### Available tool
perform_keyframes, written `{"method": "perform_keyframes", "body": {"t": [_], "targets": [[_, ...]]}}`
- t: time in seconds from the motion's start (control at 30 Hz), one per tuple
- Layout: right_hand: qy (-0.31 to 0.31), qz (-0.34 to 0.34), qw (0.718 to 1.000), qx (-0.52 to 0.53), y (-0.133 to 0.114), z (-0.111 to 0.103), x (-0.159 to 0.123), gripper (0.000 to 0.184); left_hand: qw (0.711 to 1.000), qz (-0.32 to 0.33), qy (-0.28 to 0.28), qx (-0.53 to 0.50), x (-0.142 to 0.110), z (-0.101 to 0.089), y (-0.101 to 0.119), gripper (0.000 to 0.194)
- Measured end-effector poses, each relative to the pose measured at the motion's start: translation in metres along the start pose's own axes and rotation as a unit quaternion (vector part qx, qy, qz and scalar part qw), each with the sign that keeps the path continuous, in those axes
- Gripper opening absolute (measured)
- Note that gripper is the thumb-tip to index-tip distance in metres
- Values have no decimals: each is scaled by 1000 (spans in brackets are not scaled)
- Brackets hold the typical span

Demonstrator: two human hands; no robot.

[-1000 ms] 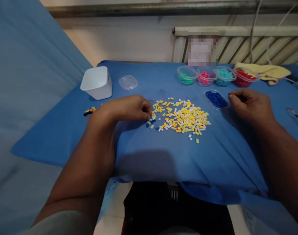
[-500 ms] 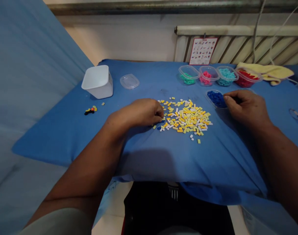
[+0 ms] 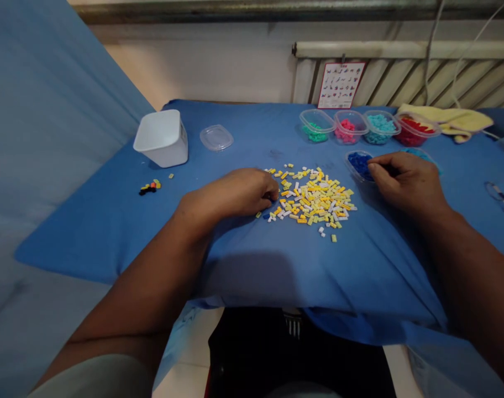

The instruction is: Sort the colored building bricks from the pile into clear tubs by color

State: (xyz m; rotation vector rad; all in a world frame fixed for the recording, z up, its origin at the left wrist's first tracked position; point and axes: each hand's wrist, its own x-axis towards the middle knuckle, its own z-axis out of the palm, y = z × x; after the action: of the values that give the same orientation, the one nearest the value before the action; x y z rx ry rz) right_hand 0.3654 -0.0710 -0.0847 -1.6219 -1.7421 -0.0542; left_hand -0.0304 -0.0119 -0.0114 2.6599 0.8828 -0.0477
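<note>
A pile of small yellow, orange and white bricks point(image 3: 314, 200) lies in the middle of the blue cloth. My left hand point(image 3: 235, 193) rests at the pile's left edge, fingers curled and pinched at the bricks there; what they hold is hidden. My right hand point(image 3: 405, 182) sits over the right side of a clear tub of dark blue bricks point(image 3: 358, 163), fingers curled in a pinch above the tub.
A row of clear tubs holds green point(image 3: 316, 125), pink point(image 3: 347, 127), teal point(image 3: 380, 127) and red point(image 3: 418, 131) bricks at the back. A white box point(image 3: 161, 138) and a clear lid point(image 3: 216, 137) stand at the left. A few dark bricks point(image 3: 149, 188) lie apart.
My left hand slid right into the pile's left edge. My right hand moved left until it is over the dark blue tub.
</note>
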Motion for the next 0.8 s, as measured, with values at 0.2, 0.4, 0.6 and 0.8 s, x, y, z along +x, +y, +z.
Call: {"method": "perform_keyframes", "body": {"t": [0.2,0.4,0.6,0.8], "targets": [[-2,-36,999,14,-15,4,-1,23,998,6,39,-52,6,2,1,20],[-23,-191,976,97,-61,10,-10,21,896,-24,111,-430,25,22,19,25],[-54,-318,935,146,-92,27,-23,27,828,-40,81,-553,36,37,37,20],[-48,-301,943,137,-93,29,-23,14,776,-54,82,-624,38,39,40,16]]}}
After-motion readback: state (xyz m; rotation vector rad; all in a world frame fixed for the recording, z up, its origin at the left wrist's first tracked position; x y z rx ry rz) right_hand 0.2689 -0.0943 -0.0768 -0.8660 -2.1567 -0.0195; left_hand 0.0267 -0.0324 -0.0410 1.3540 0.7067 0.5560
